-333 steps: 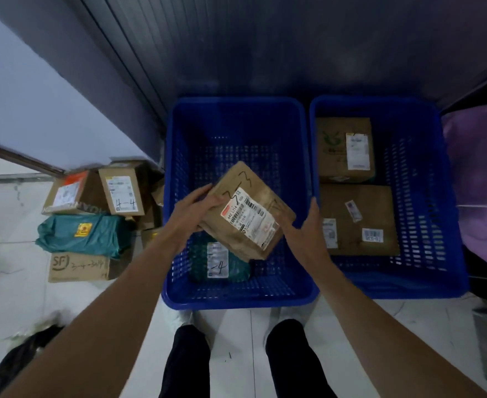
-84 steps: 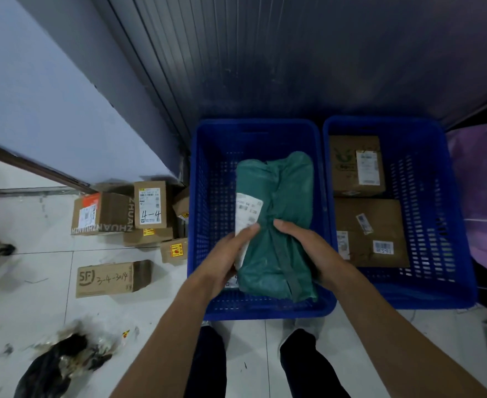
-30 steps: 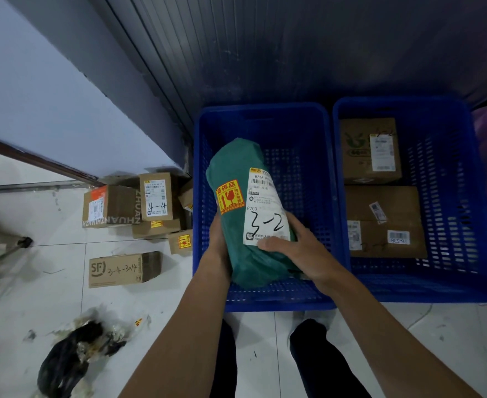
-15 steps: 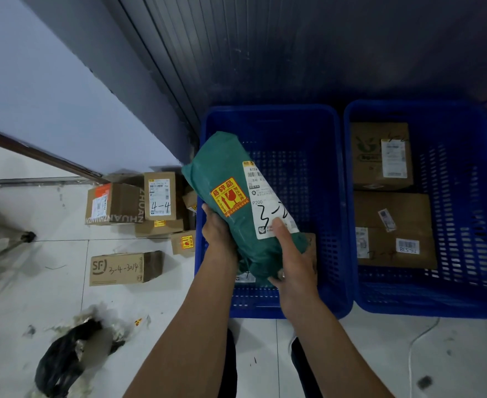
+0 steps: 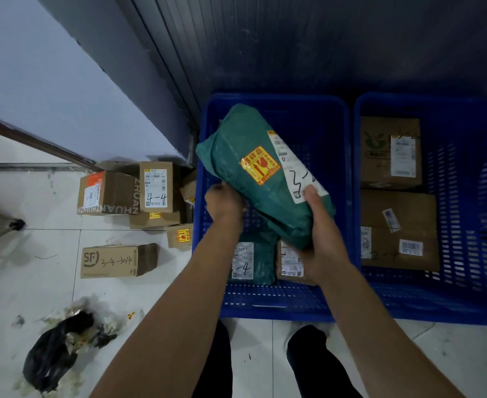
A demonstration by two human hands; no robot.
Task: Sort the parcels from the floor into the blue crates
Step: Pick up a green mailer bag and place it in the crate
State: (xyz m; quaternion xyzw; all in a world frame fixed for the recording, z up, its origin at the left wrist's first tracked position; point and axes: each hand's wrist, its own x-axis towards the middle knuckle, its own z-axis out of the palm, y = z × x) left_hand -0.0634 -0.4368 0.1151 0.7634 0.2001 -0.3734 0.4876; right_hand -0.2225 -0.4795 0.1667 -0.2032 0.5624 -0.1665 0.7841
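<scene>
I hold a green bagged parcel (image 5: 253, 173) tilted over the left blue crate (image 5: 273, 305). It bears an orange fragile sticker and a white label with handwriting. My left hand (image 5: 225, 202) grips its lower left side; my right hand (image 5: 319, 234) clasps its near end, thumb on the label. Beneath it in that crate lie a smaller green parcel marked "-4" (image 5: 250, 259) and a brown box (image 5: 289, 261). The right blue crate (image 5: 466, 300) holds two cardboard boxes (image 5: 391, 152), (image 5: 400, 228).
Several cardboard parcels sit on the white tiled floor left of the crates: one marked "4-4" (image 5: 156, 186), a "ZHUANZHUAN" box (image 5: 107, 193), an SF box (image 5: 116, 261). A black crumpled bag (image 5: 55, 351) lies at the lower left. A dark ribbed wall stands behind the crates.
The green parcel has tipped further, its label turning to the right. My right hand has shifted along its near end. The view has moved slightly left.
</scene>
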